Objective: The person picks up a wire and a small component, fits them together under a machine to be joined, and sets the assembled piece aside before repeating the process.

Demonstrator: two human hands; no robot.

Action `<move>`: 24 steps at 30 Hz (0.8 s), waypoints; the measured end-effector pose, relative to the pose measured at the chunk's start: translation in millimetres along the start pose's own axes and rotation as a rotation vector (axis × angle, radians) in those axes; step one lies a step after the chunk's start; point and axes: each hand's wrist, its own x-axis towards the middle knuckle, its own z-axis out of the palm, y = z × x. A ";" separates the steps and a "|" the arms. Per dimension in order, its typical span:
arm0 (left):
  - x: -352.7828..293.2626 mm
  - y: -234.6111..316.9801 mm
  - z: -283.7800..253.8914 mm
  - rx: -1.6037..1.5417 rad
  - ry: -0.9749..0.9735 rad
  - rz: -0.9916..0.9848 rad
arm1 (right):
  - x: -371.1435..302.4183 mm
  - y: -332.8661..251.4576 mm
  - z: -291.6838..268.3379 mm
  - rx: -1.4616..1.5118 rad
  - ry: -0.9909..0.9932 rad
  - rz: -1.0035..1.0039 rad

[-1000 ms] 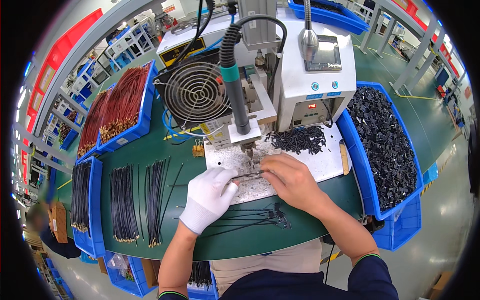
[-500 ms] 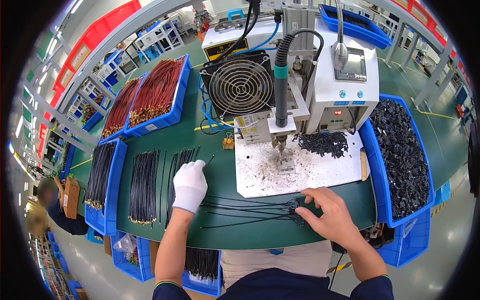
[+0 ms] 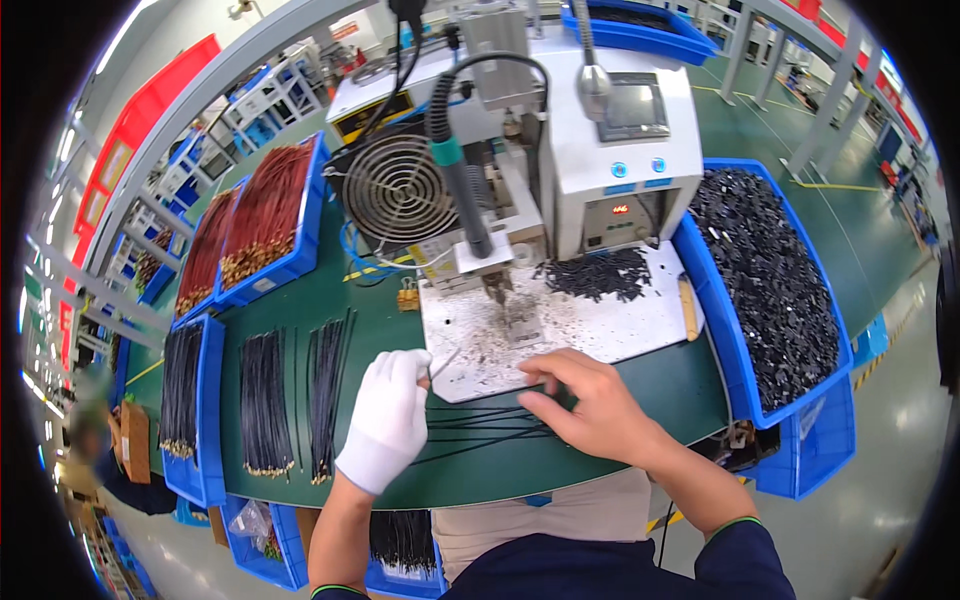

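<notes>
My left hand, in a white glove, has its fingertips pinched together over the front left corner of the machine's base plate. A thin cable end, slightly blurred, sticks out from them. My bare right hand hovers at the plate's front edge, thumb and forefinger apart with nothing visible between them. Beneath it, several loose black cables lie crosswise on the green table; my hand hides their right ends. A small bunch of black cables and a larger bunch lie to the left.
Ahead stands a bench machine with a round fan guard and a pointed tool head over its white base plate. Small black pieces are heaped on it. Blue bins hold black parts, red cables and black cables.
My left hand has moved right, from the small cable bunch to the plate's corner, with a cable end at its fingertips. My right hand has shifted left over the loose cables. The view has shifted.
</notes>
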 end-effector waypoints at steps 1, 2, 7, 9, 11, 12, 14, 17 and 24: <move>1.5 5.5 4.9 -0.010 0.000 0.050 | 5.9 -1.6 4.4 0.128 -0.007 0.062; 3.4 12.5 7.3 -0.036 -0.017 0.064 | 9.5 -0.7 9.6 0.121 0.002 0.068; 13.2 32.8 15.6 -0.054 -0.040 0.112 | 14.8 -1.3 18.7 0.311 0.055 0.184; 15.4 34.6 18.5 -0.053 -0.053 0.119 | 14.5 -1.7 18.0 0.289 0.078 0.196; 16.4 36.8 20.4 -0.053 -0.052 0.128 | 14.5 -0.5 17.5 0.268 0.102 0.207; 16.7 37.5 21.2 -0.052 -0.052 0.136 | 14.6 1.4 17.7 0.255 0.120 0.199; 16.0 37.6 21.4 -0.056 -0.055 0.135 | 15.2 4.0 18.7 0.245 0.136 0.189; 16.1 39.0 20.0 -0.086 -0.063 0.121 | 15.0 5.9 18.4 0.248 0.123 0.191; 23.4 37.8 23.2 -0.358 -0.103 -0.034 | 15.3 3.3 17.0 0.333 0.044 0.123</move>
